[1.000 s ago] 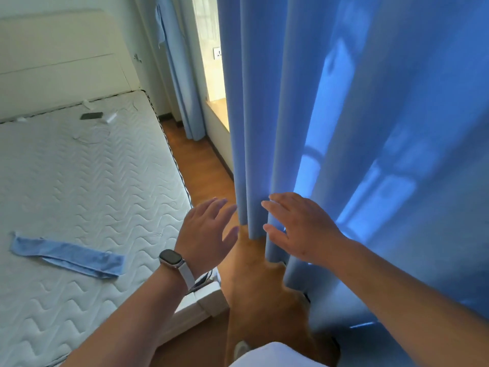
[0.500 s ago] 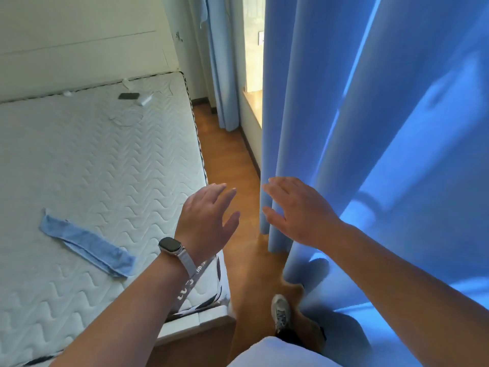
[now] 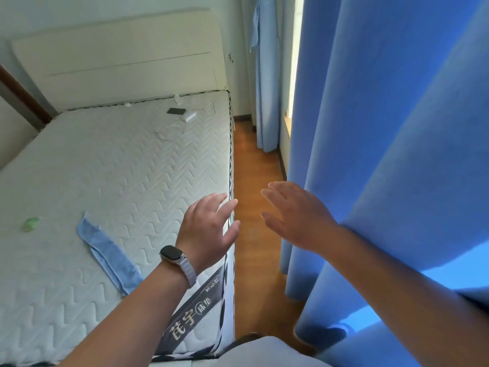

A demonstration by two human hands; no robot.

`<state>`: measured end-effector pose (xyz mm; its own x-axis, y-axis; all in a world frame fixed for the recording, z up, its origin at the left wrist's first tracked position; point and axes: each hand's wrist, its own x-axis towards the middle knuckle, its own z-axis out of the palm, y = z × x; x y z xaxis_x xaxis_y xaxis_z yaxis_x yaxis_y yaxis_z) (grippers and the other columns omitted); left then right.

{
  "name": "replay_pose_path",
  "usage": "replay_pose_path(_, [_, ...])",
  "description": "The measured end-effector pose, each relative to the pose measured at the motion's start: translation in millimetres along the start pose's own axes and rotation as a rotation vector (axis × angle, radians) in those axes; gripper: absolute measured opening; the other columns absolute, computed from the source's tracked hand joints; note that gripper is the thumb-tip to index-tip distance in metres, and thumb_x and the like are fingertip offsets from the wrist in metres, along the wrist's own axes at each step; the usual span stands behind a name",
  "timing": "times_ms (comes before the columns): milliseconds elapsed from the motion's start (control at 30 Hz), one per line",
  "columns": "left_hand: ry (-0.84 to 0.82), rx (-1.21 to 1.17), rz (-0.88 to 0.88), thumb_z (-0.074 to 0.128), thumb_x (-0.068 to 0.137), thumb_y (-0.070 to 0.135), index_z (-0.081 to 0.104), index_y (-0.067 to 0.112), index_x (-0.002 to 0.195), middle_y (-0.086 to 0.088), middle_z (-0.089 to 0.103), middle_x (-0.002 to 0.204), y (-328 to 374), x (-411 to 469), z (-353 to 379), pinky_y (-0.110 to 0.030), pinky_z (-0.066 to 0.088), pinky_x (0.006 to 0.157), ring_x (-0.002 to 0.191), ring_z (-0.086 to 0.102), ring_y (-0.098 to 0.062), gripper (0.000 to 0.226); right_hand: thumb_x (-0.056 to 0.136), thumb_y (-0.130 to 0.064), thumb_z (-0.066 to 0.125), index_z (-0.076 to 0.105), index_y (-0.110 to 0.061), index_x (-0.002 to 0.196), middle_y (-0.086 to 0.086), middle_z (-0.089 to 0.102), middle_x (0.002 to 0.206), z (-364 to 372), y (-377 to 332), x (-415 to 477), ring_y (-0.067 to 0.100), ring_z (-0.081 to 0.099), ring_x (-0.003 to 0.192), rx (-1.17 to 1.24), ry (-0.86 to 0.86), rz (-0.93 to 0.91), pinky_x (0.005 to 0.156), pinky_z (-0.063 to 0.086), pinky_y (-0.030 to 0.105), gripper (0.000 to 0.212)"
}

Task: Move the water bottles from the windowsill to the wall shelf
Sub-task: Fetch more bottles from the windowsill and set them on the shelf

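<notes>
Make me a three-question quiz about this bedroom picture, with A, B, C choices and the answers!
1. Where is the blue cloth strip?
A. on the floor
B. on the mattress
C. on the headboard

2. What colour is the curtain?
A. red
B. yellow
C. blue

3. What are the left hand and right hand doing?
A. each holding a bottle
B. open, holding nothing
C. gripping a phone

Answers:
1 B, the strip lies flat on the quilted mattress.
2 C, its big folds on the right are blue.
3 B, the fingers of both are spread with nothing in them.
</notes>
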<state>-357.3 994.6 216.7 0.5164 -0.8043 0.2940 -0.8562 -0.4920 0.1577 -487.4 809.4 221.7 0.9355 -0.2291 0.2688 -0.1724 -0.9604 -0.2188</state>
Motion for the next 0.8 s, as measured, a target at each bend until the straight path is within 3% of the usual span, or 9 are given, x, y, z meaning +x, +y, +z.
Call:
replay_pose_path(200, [-0.001, 0.014, 0.009, 0.046, 0.086, 0.044, 0.068, 0.015, 0.121, -0.011, 0.063, 0.124, -20, 53, 23, -0.045, 0.043, 0.096, 0.117, 0.057, -0.034, 0.05, 0.097, -0.044, 0.052, 0.051, -0.013, 0.138, 0.007, 0.047, 0.143, 18, 35, 50, 0.027, 0.041, 0.13, 0.02, -0.065, -0.013, 0.101, 0.039, 0.045, 0.051])
replay_pose_path(433, [-0.006, -0.011, 0.064, 0.047, 0.085, 0.044, 0.068, 0.015, 0.12, -0.012, 0.064, 0.124, -60, 161, 67, -0.045, 0.044, 0.094, 0.117, 0.057, -0.034, 0.05, 0.089, -0.036, 0.066, 0.066, -0.006, 0.117, 0.013, 0.064, 0.119, 42, 89, 134, 0.033, 0.06, 0.104, -0.007, 0.048, 0.019, 0.075, 0.054, 0.044, 0.041])
replay_pose_path(533, [-0.023, -0.04, 0.103, 0.047, 0.086, 0.043, 0.067, 0.014, 0.121, -0.012, 0.063, 0.126, -85, 215, 84, -0.046, 0.044, 0.096, 0.119, 0.056, -0.034, 0.05, 0.094, -0.047, 0.053, 0.059, -0.017, 0.128, 0.005, 0.058, 0.132, 51, 110, 180, 0.024, 0.051, 0.12, -0.041, -0.022, 0.11, 0.088, 0.052, 0.042, 0.046])
replay_pose_path(600, [-0.022, -0.055, 0.12, 0.047, 0.087, 0.042, 0.066, 0.014, 0.122, -0.013, 0.063, 0.127, -104, 249, 92, -0.047, 0.043, 0.097, 0.119, 0.055, -0.035, 0.049, 0.097, -0.054, 0.042, 0.051, -0.024, 0.135, 0.0, 0.051, 0.141, 57, 122, 211, 0.021, 0.043, 0.13, -0.072, -0.081, 0.174, 0.1, 0.043, 0.041, 0.05])
replay_pose_path(800, [0.01, -0.096, 0.182, 0.057, 0.086, 0.035, 0.066, 0.012, 0.122, -0.014, 0.063, 0.126, -161, 336, 112, -0.049, 0.046, 0.094, 0.116, 0.057, -0.035, 0.044, 0.09, -0.063, 0.015, 0.044, -0.025, 0.14, -0.001, 0.043, 0.148, 64, 151, 293, 0.023, 0.034, 0.136, -0.128, -0.178, 0.239, 0.108, 0.032, 0.041, 0.069])
